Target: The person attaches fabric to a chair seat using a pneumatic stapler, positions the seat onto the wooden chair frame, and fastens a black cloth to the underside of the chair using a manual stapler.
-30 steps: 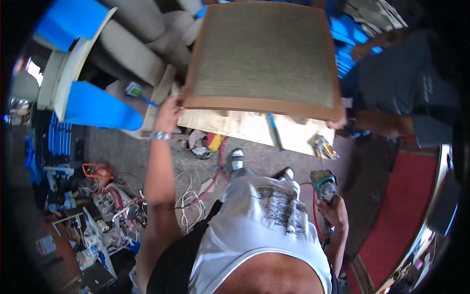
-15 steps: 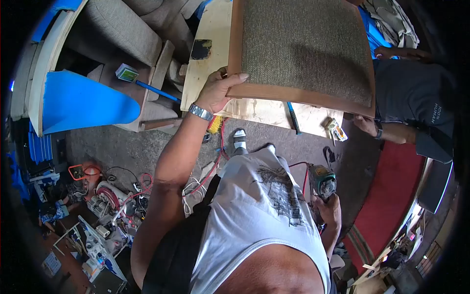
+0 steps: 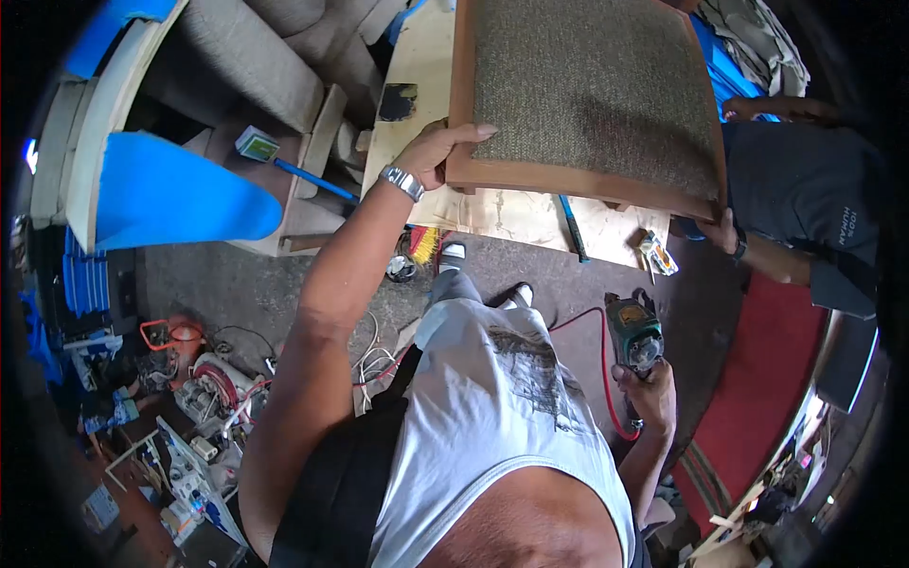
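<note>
My left hand (image 3: 437,154) grips the near left corner of an upholstered wooden frame (image 3: 592,95), thumb on top and fingers underneath. Brown woven fabric covers the middle of the frame. It is tilted above a pale plywood board (image 3: 426,57). A co-worker's hand (image 3: 724,232) is at the frame's near right corner. Low on my right side, my right hand (image 3: 649,390) is closed around the handle of a green and black air nail gun (image 3: 636,331). A red hose (image 3: 606,379) loops beside it. The tool's tip is not clearly visible.
A blue-handled tool (image 3: 573,227) and a small box (image 3: 655,254) lie on the plywood. A blue-lined furniture frame (image 3: 185,194) stands left. Cluttered equipment (image 3: 213,388) and hoses lie lower left. A red carpet (image 3: 757,369) is at right, near the co-worker (image 3: 805,180).
My right hand has pushed the nail gun forward and slightly right, away from my body. The near left corner of the frame has shifted slightly, with my left hand still on it.
</note>
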### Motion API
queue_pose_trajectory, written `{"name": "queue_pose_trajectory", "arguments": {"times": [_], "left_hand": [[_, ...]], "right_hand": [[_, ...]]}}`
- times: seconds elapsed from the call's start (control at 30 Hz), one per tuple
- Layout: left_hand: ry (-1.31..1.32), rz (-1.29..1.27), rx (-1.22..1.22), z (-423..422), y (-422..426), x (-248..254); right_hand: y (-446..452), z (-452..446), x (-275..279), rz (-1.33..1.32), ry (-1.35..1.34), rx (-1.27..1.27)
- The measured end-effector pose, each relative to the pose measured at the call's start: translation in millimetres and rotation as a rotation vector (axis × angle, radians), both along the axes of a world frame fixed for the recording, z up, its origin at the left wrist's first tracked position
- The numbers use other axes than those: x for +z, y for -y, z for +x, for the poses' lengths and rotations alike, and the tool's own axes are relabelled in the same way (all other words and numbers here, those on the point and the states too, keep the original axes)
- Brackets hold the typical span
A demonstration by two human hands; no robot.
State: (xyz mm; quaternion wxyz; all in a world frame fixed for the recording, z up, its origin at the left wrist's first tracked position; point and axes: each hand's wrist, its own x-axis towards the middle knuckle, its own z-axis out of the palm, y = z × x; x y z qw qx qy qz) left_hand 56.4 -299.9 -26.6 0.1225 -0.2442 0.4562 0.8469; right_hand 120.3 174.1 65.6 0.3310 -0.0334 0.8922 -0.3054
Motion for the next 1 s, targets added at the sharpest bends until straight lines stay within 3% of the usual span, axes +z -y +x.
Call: {"name": "queue_pose_trajectory", "arguments": {"times": [0.07,0.13,0.2,0.3,0.57,0.63,0.77,0.87,0.97,1.0], "left_hand": [[-0.036,0.097,-0.037,5.5,0.0,-26.6],[-0.34,0.45,0.128,7.0,-8.8,-39.9],[-0.351,0.49,0.126,5.3,-11.7,-63.4],[-0.429,0.827,0.165,1.9,-19.9,-66.6],[-0.416,0.799,0.077,-10.8,-2.3,-78.4],[-0.394,0.876,-0.061,-14.2,4.5,-71.2],[-0.513,1.01,-0.173,-31.8,2.5,-102.0],[-0.548,1.065,-0.004,-32.3,-7.1,-88.1],[-0.398,0.557,0.241,-39.4,-20.1,-113.9],[-0.374,0.816,0.233,-36.6,-22.2,-91.3]], "right_hand": [[4.4,8.3,6.8,-0.006,0.025,-0.03],[24.6,18.9,10.5,-0.165,0.02,-0.183],[52.0,27.5,25.2,-0.183,0.016,-0.289],[74.2,44.7,22.3,-0.233,0.045,-0.413],[118.4,80.3,35.6,-0.256,0.037,-0.551],[122.4,87.1,39.8,-0.238,0.047,-0.538],[133.6,88.6,47.2,-0.272,0.001,-0.573],[138.0,86.9,47.1,-0.263,-0.019,-0.585],[144.4,84.2,53.3,-0.208,-0.035,-0.568],[147.5,83.0,58.2,-0.155,-0.027,-0.538]]}}
